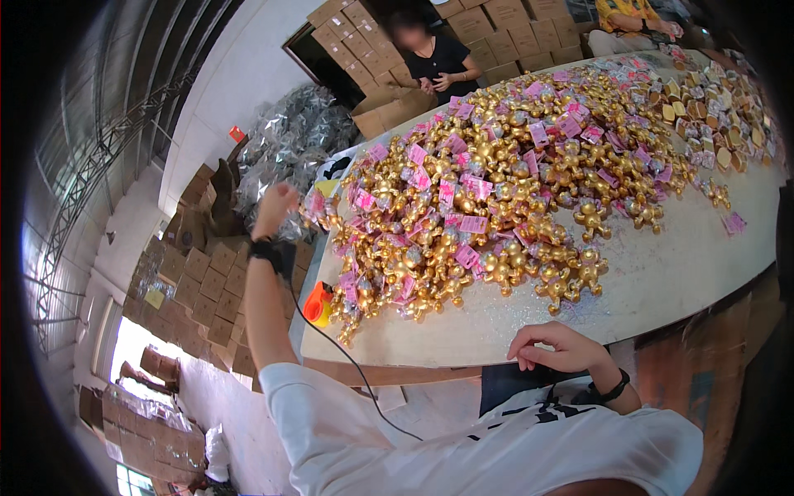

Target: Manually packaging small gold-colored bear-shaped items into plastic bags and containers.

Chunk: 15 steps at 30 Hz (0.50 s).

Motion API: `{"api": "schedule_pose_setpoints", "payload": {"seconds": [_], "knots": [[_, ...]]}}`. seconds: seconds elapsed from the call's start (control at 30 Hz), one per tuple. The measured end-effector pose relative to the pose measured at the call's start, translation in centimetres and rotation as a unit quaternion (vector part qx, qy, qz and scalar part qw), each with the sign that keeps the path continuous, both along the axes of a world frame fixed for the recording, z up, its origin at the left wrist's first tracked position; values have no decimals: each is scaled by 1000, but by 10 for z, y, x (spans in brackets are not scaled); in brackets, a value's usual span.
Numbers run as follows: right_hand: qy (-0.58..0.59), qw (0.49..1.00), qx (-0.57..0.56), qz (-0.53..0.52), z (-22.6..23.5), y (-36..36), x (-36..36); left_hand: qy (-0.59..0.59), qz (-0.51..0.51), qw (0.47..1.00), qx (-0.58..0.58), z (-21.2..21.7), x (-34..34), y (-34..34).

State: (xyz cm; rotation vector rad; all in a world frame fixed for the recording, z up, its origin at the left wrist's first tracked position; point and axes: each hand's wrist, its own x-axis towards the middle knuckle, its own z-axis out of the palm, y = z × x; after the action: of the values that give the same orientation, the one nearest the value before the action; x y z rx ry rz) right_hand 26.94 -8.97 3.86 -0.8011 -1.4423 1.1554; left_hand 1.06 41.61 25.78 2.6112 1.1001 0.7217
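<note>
A big heap of shiny gold figurines [496, 190] with pink tags covers the white table [662, 273]. My left hand [275, 203] is raised at the table's left end, fingers closed, right beside the tagged figurines at the pile's edge; whether it grips one I cannot tell. A black strap wraps that wrist and a thin black cable [347, 364] runs from it toward my white shirt. My right hand [556, 345] rests at the table's near edge, fingers loosely curled, holding nothing. A few loose gold figurines [571, 277] lie closest to it.
An orange tool [318, 303] lies at the table's left corner. A person in black [437, 59] stands at the far end by stacked cardboard boxes [504, 25]. Silver bags [285, 140] are piled left of the table; more boxes [198, 289] lie below on the floor.
</note>
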Motion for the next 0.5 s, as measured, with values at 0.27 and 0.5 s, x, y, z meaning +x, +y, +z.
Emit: {"api": "schedule_pose_setpoints", "payload": {"seconds": [0.27, 0.5], "knots": [[-122, 990, -9, 70, -2, -2, 3, 186, -6, 982, -28, -144, -11, 16], [-140, 986, 1, 91, -9, 0, -3, 285, 147, 942, 100, -145, -19, 18]]}}
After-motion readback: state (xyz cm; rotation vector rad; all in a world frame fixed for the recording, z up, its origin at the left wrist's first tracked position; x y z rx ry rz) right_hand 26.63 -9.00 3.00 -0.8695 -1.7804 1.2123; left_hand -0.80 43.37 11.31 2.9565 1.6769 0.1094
